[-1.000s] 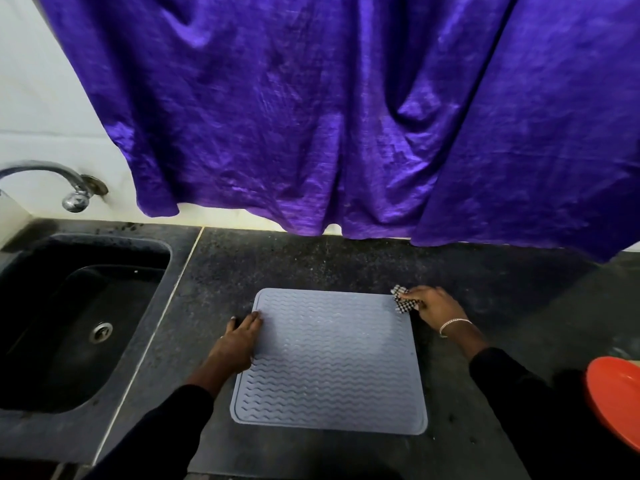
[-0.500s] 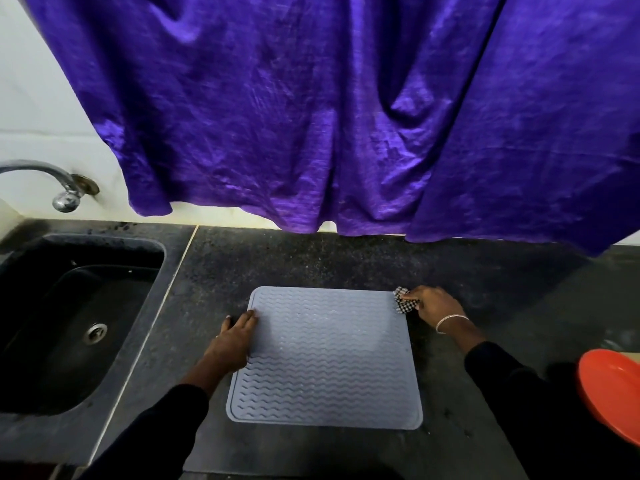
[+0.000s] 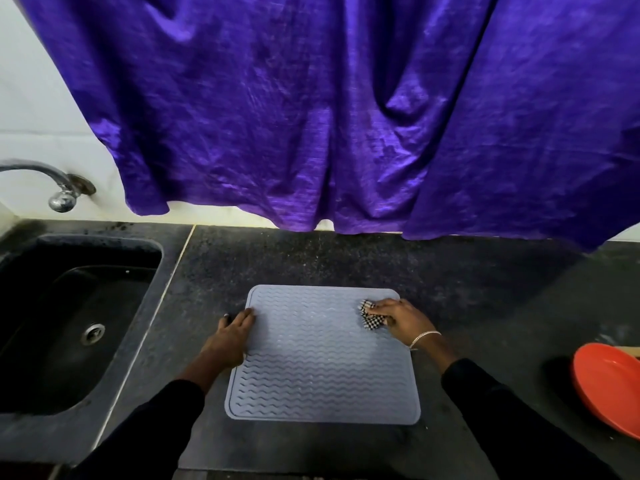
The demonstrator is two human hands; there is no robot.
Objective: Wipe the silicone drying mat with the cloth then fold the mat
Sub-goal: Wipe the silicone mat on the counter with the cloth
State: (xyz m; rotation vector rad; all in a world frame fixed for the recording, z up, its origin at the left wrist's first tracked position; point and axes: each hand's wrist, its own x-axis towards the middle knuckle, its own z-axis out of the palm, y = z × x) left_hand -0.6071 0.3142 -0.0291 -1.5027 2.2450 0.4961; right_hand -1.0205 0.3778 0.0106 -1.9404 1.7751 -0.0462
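Observation:
A grey silicone drying mat [image 3: 322,372] with wavy ridges lies flat on the dark stone counter [image 3: 346,258]. My left hand [image 3: 230,336] rests palm down on the mat's left edge, fingers together, pinning it. My right hand [image 3: 398,318] presses a small black-and-white checked cloth [image 3: 370,318] onto the mat near its far right corner. Most of the cloth is bunched under my fingers. A thin bracelet sits on my right wrist.
A black sink [image 3: 72,320] with a drain is set into the counter at the left, under a metal tap [image 3: 52,183]. A purple curtain [image 3: 329,116] hangs over the back wall. An orange-red plate [image 3: 606,386] lies at the counter's right edge.
My right hand has slid the cloth from the mat's far right corner inward and a little toward me, onto the mat's surface. My left hand has stayed on the left edge.

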